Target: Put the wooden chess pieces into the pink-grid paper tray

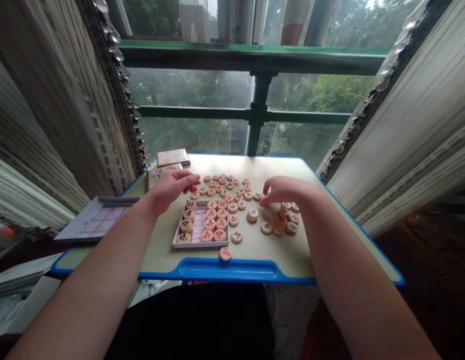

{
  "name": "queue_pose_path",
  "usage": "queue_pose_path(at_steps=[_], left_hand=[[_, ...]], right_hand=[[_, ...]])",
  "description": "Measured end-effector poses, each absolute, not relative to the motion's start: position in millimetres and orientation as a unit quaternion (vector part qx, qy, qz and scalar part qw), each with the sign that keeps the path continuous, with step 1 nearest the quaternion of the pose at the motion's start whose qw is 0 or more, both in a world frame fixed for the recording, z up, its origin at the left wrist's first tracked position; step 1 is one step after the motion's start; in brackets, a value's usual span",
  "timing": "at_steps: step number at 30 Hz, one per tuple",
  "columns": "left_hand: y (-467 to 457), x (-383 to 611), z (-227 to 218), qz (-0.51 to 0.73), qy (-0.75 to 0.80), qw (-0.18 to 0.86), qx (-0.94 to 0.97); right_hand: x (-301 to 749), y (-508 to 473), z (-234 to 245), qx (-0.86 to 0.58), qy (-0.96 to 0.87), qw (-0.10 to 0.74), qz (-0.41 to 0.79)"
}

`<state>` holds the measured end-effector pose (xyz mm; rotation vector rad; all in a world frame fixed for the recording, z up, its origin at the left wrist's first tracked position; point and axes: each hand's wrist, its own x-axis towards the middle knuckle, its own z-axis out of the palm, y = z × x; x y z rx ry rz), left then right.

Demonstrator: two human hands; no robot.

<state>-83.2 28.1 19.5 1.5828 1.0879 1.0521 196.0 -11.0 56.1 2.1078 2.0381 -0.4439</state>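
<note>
Round wooden chess pieces with red and black characters lie scattered on a small table. A shallow white box tray holds several of them in rows. My left hand hovers over the tray's far edge, fingers curled, its fingertips pinching at a piece. My right hand rests palm down to the right, fingers bent onto a piece beside a small cluster. One piece sits alone near the front edge.
The table has a blue rim with a groove at the front. A box lid overhangs the left edge. Two flat cardboard boxes lie at the back left. Curtains hang either side of a window with a green frame.
</note>
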Motion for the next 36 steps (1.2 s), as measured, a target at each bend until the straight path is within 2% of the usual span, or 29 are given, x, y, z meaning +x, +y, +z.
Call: queue_pose_path(at_steps=[3, 6, 14, 23, 30, 36], left_hand=[[28.9, -83.3, 18.5, 0.421, 0.444, 0.455, 0.647], [30.3, -84.6, 17.1, 0.419, 0.448, 0.45, 0.649], [29.7, -84.3, 18.1, 0.418, 0.455, 0.422, 0.663], [23.3, -81.7, 22.2, 0.348, 0.461, 0.386, 0.719], [8.7, -69.6, 29.1, 0.284, 0.424, 0.453, 0.731], [7.1, -71.8, 29.1, 0.294, 0.389, 0.49, 0.723]], right_hand=[[189.8, -15.5, 59.5, 0.71, 0.681, 0.125, -0.125], [187.4, -17.5, 61.1, 0.722, 0.665, 0.108, -0.157], [190.2, -18.7, 64.0, 0.643, 0.719, -0.099, -0.245], [159.8, -27.1, 60.8, 0.511, 0.751, -0.239, -0.342], [132.4, -33.9, 47.8, 0.448, 0.817, -0.27, -0.243], [123.3, -36.2, 43.8, 0.433, 0.835, -0.291, -0.174]])
